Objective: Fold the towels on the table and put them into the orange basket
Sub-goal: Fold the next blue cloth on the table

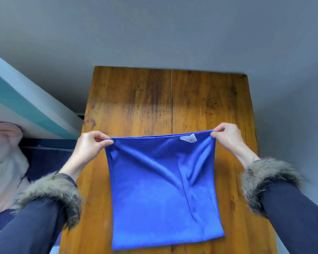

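Both hands pinch the blue towel's [163, 189] far corners, left hand [92, 143] and right hand [226, 135] level. Its near edge lies on the table [136, 99], so the fold runs toward the person

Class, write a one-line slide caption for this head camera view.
Both hands, left and right, pinch the far corners of a blue towel over a wooden table.

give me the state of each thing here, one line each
blue towel: held up by its two far corners, near part lying on the table, creased, white tag showing near the right corner
left hand: pinching the towel's far left corner
right hand: pinching the towel's far right corner
wooden table: far half bare, stained
orange basket: not in view
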{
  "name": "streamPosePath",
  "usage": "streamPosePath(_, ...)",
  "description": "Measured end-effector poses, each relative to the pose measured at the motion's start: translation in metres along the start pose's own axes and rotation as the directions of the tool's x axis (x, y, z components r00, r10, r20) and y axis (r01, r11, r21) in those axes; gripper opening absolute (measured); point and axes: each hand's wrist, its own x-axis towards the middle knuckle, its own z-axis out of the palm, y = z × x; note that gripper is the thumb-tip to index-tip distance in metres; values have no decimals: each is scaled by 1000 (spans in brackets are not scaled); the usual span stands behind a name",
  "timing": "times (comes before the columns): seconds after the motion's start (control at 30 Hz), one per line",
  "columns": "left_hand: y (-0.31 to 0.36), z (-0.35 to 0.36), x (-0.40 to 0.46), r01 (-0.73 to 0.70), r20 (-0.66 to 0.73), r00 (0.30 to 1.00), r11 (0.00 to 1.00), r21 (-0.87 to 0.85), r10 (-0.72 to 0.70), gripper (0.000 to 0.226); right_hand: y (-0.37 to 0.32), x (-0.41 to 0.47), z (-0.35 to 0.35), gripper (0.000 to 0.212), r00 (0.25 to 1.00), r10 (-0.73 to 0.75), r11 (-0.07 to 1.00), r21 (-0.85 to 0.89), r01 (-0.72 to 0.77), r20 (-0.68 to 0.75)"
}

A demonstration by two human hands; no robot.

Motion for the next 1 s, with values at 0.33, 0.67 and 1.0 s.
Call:
streamPosePath(0.33,102,-83,-42,-278,-140,956,947,-161,257,15,-65,-50,-127,10,960,-212,956,163,242,-182)
streamPosePath(0.67,179,-136,-79,-511,-292,856,789,-342,427,15,-100,-96,-200,21,884,-306,847,323,423,-354)
streamPosePath(1.0,193,-168,-86,-547,-297,835,749,-374,462,12,-128,-122,-220,17,927,-333,453,832,320,-175)
